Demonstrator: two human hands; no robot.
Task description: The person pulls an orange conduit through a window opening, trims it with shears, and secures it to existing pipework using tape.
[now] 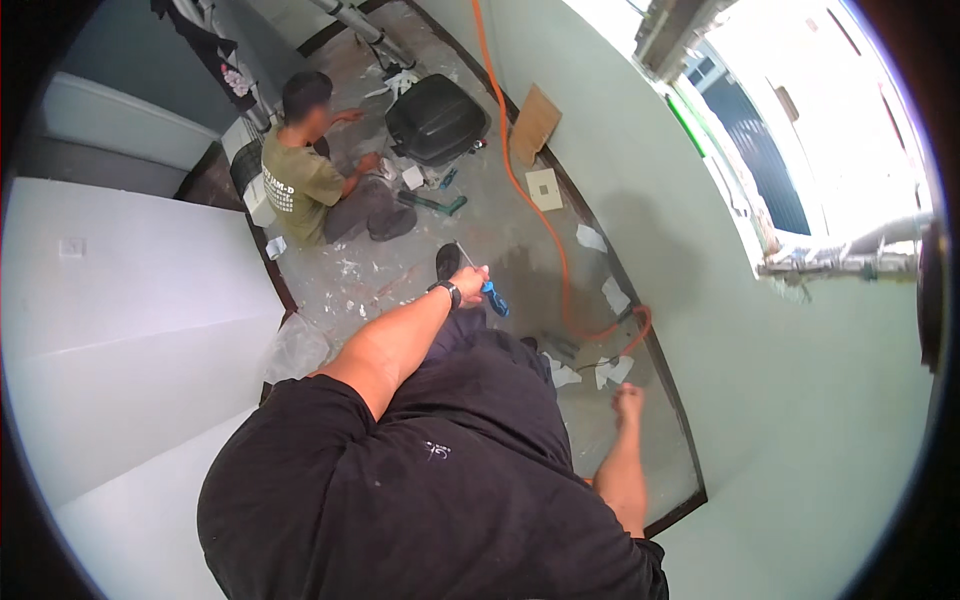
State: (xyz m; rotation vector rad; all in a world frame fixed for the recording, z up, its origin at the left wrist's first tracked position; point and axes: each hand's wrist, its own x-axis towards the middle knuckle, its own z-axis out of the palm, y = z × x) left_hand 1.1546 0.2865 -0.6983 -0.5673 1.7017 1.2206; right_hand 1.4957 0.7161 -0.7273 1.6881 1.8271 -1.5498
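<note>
My left hand (467, 287), a dark watch on its wrist, is closed around a screwdriver (495, 299) with a blue handle. The thin shaft points up and away past my dark shoe (449, 263). Lower on the right, my right hand (628, 401) hangs near the wall, above some torn white pieces (613, 371) and the bend of an orange hose (566, 275). Its fingers are small and blurred, and I cannot make out whether they hold anything.
Another person (305, 180) in an olive shirt sits on the floor ahead, near a black case (438, 118) and a green tool (432, 203). A brown board (535, 124) and a cream square plate (544, 189) rest by the right wall, below a window opening (800, 130).
</note>
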